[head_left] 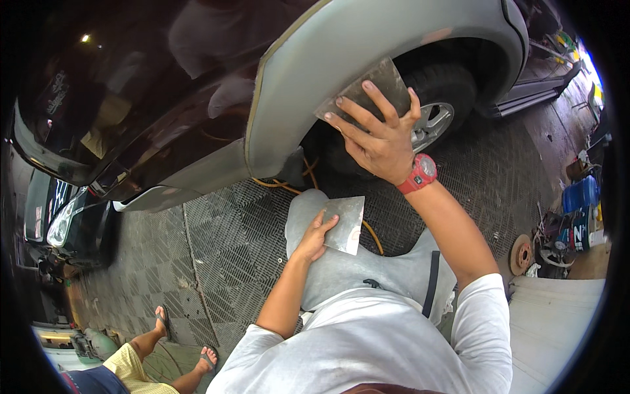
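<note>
My right hand [384, 141], with a red wristwatch [421, 172] at the wrist, has its fingers spread over a flat metal spreader [388, 80]. That spreader lies against or very close to the grey-primed wheel arch [302, 85] of a dark car. Its thumb side is hidden behind the plate. Lower down, over my lap, my left hand [316, 238] grips a second, squarish metal plate [348, 226], thumb on top and the other fingers underneath. A small smear of paste seems to show near that plate's right edge.
The car's wheel [430, 125] sits just beyond my right hand. An orange hose [373, 236] runs across the ridged floor mats [230, 230]. At the right are a brake disc [522, 255] and a blue container [581, 195]. A person in sandals [161, 322] is at lower left, near another car [62, 220].
</note>
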Tool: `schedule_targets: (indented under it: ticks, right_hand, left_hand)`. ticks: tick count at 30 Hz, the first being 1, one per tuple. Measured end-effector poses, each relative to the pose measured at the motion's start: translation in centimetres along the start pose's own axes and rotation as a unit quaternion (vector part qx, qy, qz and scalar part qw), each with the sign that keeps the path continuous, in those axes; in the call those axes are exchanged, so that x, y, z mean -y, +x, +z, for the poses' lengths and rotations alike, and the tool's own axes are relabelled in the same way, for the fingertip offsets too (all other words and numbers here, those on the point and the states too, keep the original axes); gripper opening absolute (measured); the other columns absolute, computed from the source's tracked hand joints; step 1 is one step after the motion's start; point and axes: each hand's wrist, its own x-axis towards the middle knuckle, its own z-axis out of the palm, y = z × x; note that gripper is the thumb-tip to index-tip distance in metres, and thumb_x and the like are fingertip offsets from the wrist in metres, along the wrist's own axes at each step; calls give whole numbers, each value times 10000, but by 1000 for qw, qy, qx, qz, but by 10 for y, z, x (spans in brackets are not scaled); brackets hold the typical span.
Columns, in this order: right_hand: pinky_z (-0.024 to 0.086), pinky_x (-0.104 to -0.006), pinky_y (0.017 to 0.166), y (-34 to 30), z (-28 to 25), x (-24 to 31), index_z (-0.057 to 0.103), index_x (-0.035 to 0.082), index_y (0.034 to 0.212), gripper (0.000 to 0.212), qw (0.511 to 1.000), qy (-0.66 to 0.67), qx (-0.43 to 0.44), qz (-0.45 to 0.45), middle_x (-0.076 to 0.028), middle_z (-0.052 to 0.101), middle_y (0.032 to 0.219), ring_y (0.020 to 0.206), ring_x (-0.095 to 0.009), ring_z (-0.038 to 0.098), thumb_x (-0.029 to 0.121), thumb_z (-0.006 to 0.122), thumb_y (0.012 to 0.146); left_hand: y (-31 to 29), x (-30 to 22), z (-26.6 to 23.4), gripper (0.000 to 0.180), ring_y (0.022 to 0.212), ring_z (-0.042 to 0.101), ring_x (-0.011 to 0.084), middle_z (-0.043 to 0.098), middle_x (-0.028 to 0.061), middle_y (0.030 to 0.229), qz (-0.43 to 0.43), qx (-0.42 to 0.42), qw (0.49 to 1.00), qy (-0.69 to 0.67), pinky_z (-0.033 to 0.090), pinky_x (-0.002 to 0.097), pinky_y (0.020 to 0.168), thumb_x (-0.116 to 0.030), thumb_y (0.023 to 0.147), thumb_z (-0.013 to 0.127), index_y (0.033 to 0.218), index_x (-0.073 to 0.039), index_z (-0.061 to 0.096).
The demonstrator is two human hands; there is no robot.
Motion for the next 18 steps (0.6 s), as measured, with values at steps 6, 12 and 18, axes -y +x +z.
schedule_targets:
  ticks: [6,12,18]
  right_hand:
    - [117,-725,1173,12,-30,45,796,349,1248,410,998,-3,-19,56,113,627,1469,1539,-205,400,235,758,856]
    - [121,-728,1168,64,-40,64,791,325,1261,417,999,-28,36,-13,123,617,1479,1545,-191,397,229,753,857]
    - [190,-770,1121,73,-29,59,810,276,1210,328,999,-27,20,-32,109,637,1417,1519,-174,422,239,711,899]
  left_hand:
    - [3,2,-2,740,1353,591,217,536,150,1550,4,36,999,-10,510,367,1123,-249,1070,690,1663,-19,310]
    - [7,3,1,639,1227,668,182,631,101,1428,2,38,999,-20,570,356,1046,-192,1086,654,1635,-44,361]
    - [15,6,-2,714,1340,596,222,563,143,1524,6,61,998,-18,513,380,1116,-228,1068,689,1654,-30,333]
